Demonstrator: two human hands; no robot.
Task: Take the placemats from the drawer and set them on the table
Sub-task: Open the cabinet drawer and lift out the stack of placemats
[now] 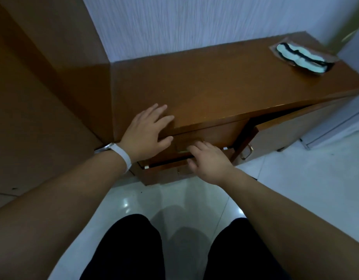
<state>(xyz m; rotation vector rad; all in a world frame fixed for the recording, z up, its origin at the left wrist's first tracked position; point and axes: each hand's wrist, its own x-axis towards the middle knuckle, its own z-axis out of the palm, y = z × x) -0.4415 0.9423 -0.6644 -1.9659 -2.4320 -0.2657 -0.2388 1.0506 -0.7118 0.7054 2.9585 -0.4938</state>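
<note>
— At the brown wooden cabinet [215,83], where do the hands sit?
— Left hand [148,134] lies flat, fingers spread, on its top's front edge. Right hand [209,160] curls its fingers round the small brass handle [181,151] of the brown wooden drawer [215,132] just beneath.

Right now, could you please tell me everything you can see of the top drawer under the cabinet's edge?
The top drawer has a glossy brown wooden front, set just under the cabinet top. A brass handle sits at its middle, where the right hand curls its fingers. The left hand lies flat on the top, thumb over the drawer front. A dark gap runs beneath it; the inside is hidden.
</note>
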